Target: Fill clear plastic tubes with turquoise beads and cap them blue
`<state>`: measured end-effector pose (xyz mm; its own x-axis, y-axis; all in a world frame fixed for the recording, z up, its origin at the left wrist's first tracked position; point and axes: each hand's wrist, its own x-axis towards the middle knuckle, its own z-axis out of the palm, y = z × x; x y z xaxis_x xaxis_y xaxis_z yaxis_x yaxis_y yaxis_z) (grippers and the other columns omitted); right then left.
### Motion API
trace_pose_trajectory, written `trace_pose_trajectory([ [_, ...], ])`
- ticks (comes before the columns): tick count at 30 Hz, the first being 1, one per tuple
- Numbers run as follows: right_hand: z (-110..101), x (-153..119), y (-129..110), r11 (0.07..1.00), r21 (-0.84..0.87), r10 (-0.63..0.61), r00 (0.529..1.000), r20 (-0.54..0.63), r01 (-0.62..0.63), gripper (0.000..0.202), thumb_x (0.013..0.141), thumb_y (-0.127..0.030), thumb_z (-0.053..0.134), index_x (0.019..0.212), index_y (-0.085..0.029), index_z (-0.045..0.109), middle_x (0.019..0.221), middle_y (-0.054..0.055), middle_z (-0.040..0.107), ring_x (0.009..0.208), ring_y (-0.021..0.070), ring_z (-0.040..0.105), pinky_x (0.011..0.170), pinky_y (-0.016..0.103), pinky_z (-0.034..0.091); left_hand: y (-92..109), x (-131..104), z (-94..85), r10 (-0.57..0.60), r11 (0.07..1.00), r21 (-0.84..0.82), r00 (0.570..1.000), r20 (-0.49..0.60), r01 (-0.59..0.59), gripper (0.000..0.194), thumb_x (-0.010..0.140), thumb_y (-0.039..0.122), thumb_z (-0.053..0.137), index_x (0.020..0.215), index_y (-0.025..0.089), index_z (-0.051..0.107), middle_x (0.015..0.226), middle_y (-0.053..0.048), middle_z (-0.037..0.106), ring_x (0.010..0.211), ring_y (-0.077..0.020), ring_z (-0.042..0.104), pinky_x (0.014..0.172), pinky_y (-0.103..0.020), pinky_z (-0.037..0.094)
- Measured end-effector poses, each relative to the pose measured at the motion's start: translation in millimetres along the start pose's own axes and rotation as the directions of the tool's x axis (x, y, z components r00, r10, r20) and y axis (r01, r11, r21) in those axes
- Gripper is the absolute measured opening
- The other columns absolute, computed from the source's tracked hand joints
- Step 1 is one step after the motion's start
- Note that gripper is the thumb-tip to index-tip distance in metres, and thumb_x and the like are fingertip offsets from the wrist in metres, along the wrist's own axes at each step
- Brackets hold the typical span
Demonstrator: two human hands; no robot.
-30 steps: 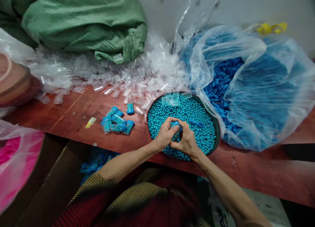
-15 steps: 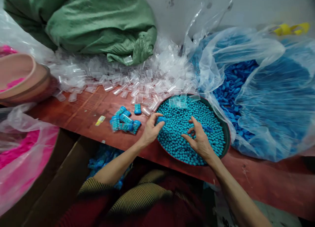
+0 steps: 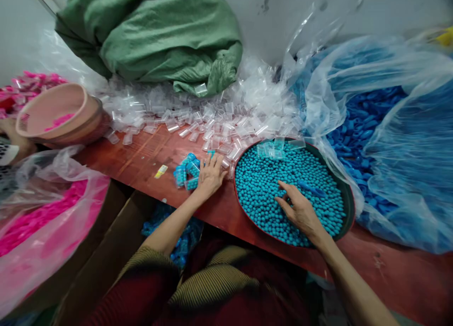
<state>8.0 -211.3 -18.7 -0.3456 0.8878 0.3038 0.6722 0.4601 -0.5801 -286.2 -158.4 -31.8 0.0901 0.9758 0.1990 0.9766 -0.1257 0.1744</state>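
My left hand (image 3: 209, 177) lies over a small cluster of clear packets filled with turquoise beads (image 3: 181, 176), at the left of the basin. Its fingers are stretched out, and they partly cover the packets. My right hand (image 3: 297, 208) hovers over or touches the turquoise beads (image 3: 258, 194), with thumb and forefinger apart and nothing visible between them. The beads fill a wide dark round basin (image 3: 348, 208) with a red rim. A long blue plastic piece (image 3: 311, 189) rests on the beads behind my right hand. Several clear sleeves (image 3: 271, 151) lie on the beads at the far rim.
Loose clear plastic sleeves (image 3: 230, 123) are heaped behind, under a green sack (image 3: 170, 38). A bag of blue plastic parts (image 3: 399, 175) stands at right. At left are a pink basket (image 3: 81, 99), a bag of pink parts (image 3: 53, 217) and another person's arm (image 3: 17, 137).
My left hand has moved left from the basin's rim to the packets, its pinch on a blue-capped packet now released. My right hand stays over the beads. The view has swung left.
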Motion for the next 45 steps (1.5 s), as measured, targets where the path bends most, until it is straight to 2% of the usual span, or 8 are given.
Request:
trace_pose_trajectory([
  [6,-1.0,-5.3,2.5,0.999,0.002,0.033,0.999,0.034,-0.033,0.04,0.09,-0.032,0.047,0.129,-0.022,0.047,0.091,0.005,0.065,0.068,0.0169,0.061,0.069,0.032,0.053,-22.3,16.4,1.5,-0.054,0.998,0.046,0.985,0.163,0.047,0.063,0.088,0.049,0.04,0.141,0.016,0.033,0.145,-0.013,0.039,0.134,-0.0319,0.031,0.105,-0.052,0.029],
  [14,-15.6,-4.9,6.1,0.999,-0.025,0.024,0.998,-0.053,-0.025,0.033,0.091,-0.031,0.045,0.12,-0.019,0.055,0.095,0.007,0.067,0.083,0.0192,0.064,0.077,0.033,0.052,-48.3,-17.7,-4.7,-0.128,0.985,0.128,0.984,0.125,0.112,0.056,0.086,0.042,0.042,0.135,0.015,0.044,0.143,-0.013,0.042,0.133,-0.0339,0.033,0.104,-0.052,0.031],
  [18,-38.7,-5.3,25.4,0.969,-0.222,0.072,0.983,-0.168,-0.109,0.03,0.092,-0.03,0.041,0.115,-0.02,0.058,0.102,0.009,0.066,0.096,0.0224,0.061,0.085,0.037,0.048,-65.0,-41.2,-13.0,-0.099,0.98,0.182,0.988,0.12,0.076,0.05,0.085,0.041,0.043,0.127,0.015,0.052,0.14,-0.015,0.045,0.129,-0.0352,0.037,0.101,-0.054,0.032],
  [23,-56.0,-1.9,61.1,0.788,-0.594,0.187,0.982,-0.019,-0.161,0.032,0.089,-0.031,0.047,0.115,-0.017,0.059,0.1,0.013,0.064,0.089,0.0266,0.056,0.074,0.038,0.043,-78.6,-74.4,-27.8,-0.136,0.953,0.286,0.986,0.097,0.103,0.046,0.084,0.043,0.043,0.12,0.017,0.057,0.135,-0.016,0.05,0.126,-0.038,0.039,0.099,-0.059,0.028],
  [29,-46.7,4.3,69.4,0.757,-0.637,0.242,0.968,0.064,-0.147,0.027,0.09,-0.027,0.043,0.105,-0.016,0.062,0.088,0.011,0.064,0.082,0.0234,0.056,0.071,0.032,0.04,-80.6,-95.7,-41.6,-0.197,0.91,0.358,0.978,-0.074,0.211,0.046,0.09,0.046,0.032,0.101,0.016,0.065,0.098,-0.015,0.067,0.104,-0.0339,0.054,0.096,-0.052,0.029],
  [36,-68.2,15.8,69.5,0.895,-0.429,0.053,0.984,-0.17,-0.122,0.031,0.09,-0.027,0.041,0.113,-0.017,0.059,0.091,0.009,0.063,0.087,0.0225,0.058,0.079,0.034,0.046,-53.5,-69.0,-40.9,-0.126,0.978,0.148,0.982,-0.14,0.147,0.041,0.091,0.039,0.032,0.09,0.015,0.065,0.082,-0.011,0.065,0.079,-0.0256,0.057,0.076,-0.036,0.04],
  [41,-118.5,29.2,99.3,0.821,-0.461,0.097,0.879,-0.467,-0.335,0.037,0.09,-0.033,0.04,0.113,-0.013,0.061,0.099,0.016,0.063,0.096,0.0279,0.056,0.083,0.043,0.044,-17.3,-29.0,-21.4,-0.032,0.992,-0.125,0.993,-0.11,0.018,0.032,0.089,0.032,0.037,0.098,0.014,0.062,0.09,-0.01,0.066,0.085,-0.023,0.059,0.078,-0.032,0.044],
  [45,-127.7,51.1,97.3,0.725,-0.496,0.156,0.815,-0.558,-0.478,0.044,0.088,-0.038,0.042,0.115,-0.007,0.06,0.106,0.022,0.06,0.102,0.033,0.053,0.083,0.047,0.042,2.0,11.6,2.3,-0.116,0.948,-0.297,0.993,-0.003,0.11,0.035,0.085,0.029,0.042,0.113,0.015,0.056,0.095,-0.01,0.066,0.086,-0.0226,0.061,0.078,-0.033,0.046],
])
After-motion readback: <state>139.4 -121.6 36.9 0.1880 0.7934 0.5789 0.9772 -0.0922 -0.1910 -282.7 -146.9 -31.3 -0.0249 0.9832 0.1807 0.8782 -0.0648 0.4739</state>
